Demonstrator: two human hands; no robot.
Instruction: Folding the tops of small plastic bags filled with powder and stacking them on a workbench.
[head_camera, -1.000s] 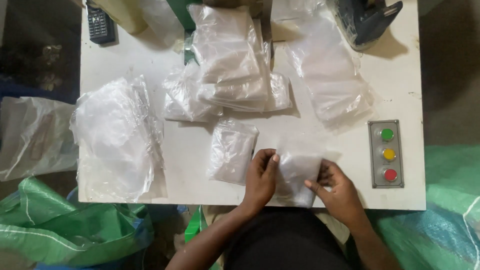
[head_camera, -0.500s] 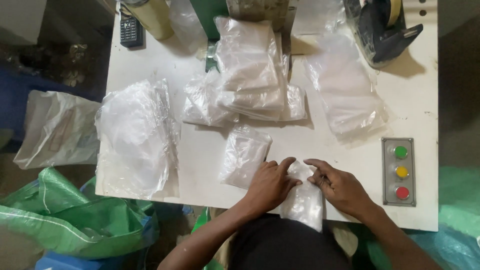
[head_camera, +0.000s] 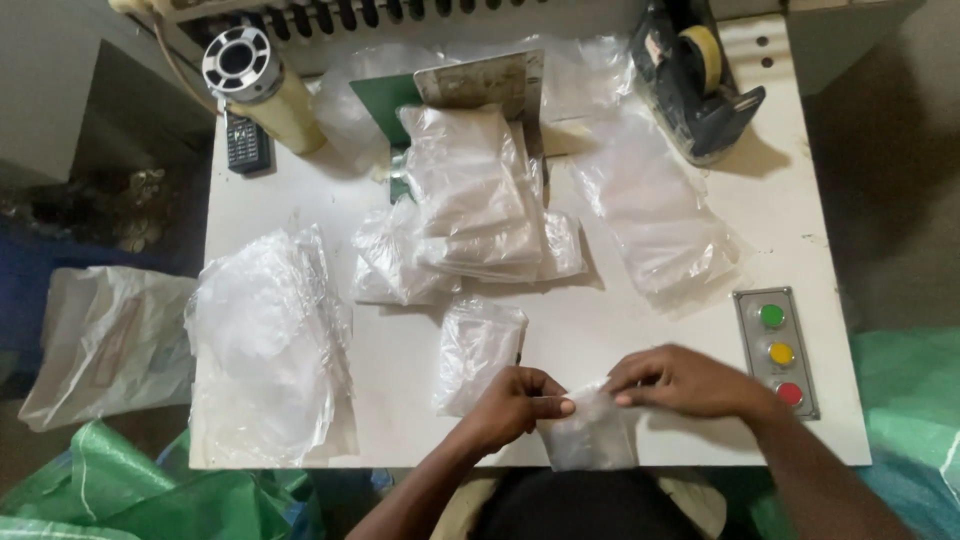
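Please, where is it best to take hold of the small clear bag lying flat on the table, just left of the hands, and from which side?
Probably the near, lower edge of the small clear bag, reached from the table's front edge. It lies flat and limp, so pinch that free corner with the fingers; the stacked bags crowd its far end.

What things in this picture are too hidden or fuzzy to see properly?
All in the head view:
- What fills the small clear bag: the left hand and right hand cover its top, and the plastic is cloudy.
- The lower packets in the stacked bags: the upper ones cover them.
- The tape dispenser: cut off by the top edge.
- The keypad device: keys too small to make out.
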